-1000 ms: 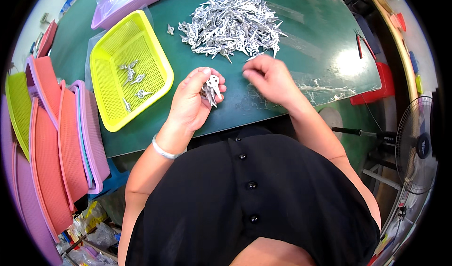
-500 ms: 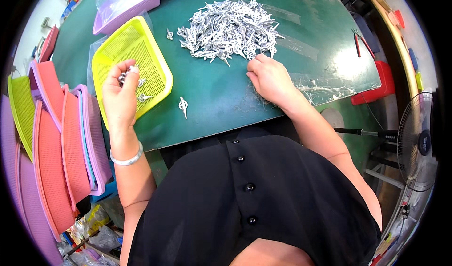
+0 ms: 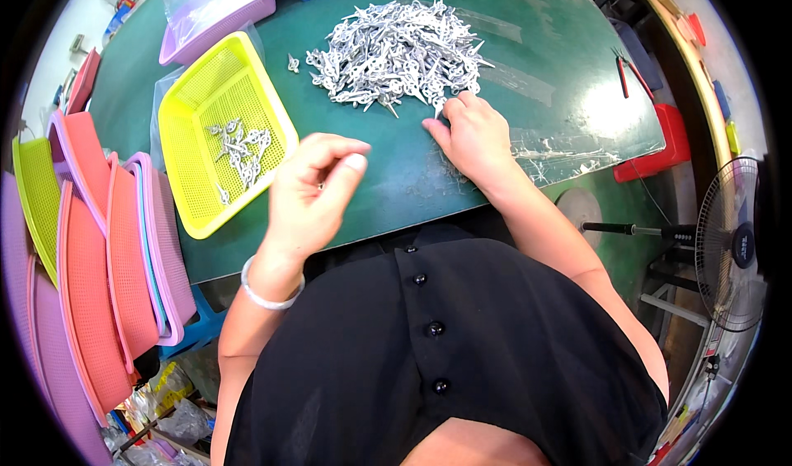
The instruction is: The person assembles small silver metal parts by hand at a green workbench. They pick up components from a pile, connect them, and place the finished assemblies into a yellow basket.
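Observation:
My left hand [image 3: 307,195] hovers over the green table [image 3: 388,194], just right of a yellow mesh basket [image 3: 198,78] that holds several small silver metal pieces [image 3: 239,148]. Its thumb and fingers are curved and apart; a tiny metal piece [image 3: 320,187] glints in the gap between them. My right hand [image 3: 472,134] rests at the near edge of a big pile of silver metal pieces [image 3: 396,49], with its bent fingertips touching the pieces and partly hidden. One stray piece [image 3: 293,62] lies left of the pile.
Stacked orange, purple and yellow baskets [image 3: 124,260] stand on edge at the left. A purple basket [image 3: 214,21] with clear plastic sits at the back left. Red-handled pliers [image 3: 631,70] lie at the table's right. A red stool [image 3: 660,144] and a fan [image 3: 734,243] stand beyond.
My left hand carried a handful of pieces to the yellow basket, left them there and came back toward the table's middle. My right hand stayed at the pile's edge.

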A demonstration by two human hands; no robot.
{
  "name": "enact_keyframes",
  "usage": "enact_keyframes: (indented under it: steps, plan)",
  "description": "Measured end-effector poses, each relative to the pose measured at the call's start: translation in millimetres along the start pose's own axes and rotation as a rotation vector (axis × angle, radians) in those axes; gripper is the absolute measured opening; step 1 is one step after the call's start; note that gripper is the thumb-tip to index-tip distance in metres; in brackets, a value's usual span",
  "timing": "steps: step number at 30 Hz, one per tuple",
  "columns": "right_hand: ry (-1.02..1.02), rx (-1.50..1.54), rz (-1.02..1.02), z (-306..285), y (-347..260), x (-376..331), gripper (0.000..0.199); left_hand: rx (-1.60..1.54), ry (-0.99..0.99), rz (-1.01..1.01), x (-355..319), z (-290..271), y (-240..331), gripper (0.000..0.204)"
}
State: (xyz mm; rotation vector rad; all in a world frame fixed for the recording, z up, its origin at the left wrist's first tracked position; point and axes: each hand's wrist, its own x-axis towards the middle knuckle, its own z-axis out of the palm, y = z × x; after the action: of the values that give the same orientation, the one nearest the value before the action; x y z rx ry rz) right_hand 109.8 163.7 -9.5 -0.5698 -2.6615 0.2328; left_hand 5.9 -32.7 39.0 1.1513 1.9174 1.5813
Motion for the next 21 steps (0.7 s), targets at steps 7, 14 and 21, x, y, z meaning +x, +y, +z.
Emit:
enact_keyframes:
  steps: [7,14,21]
  plan:
    - [0.027,0.132,0.083,-2.9,5.2,-9.6,0.010,-0.300,-0.145,-0.460,9.7,23.5,-23.5,0.019]
    - [0.079,0.643,-0.067,-10.7,-23.9,-29.2,0.008,-0.702,-0.017,-0.519,17.4,34.3,-31.3,0.025]
    - [0.106,0.720,-0.113,-5.5,-34.7,-26.1,0.010,-0.674,0.019,-0.394,16.5,28.0,-30.1,0.018]
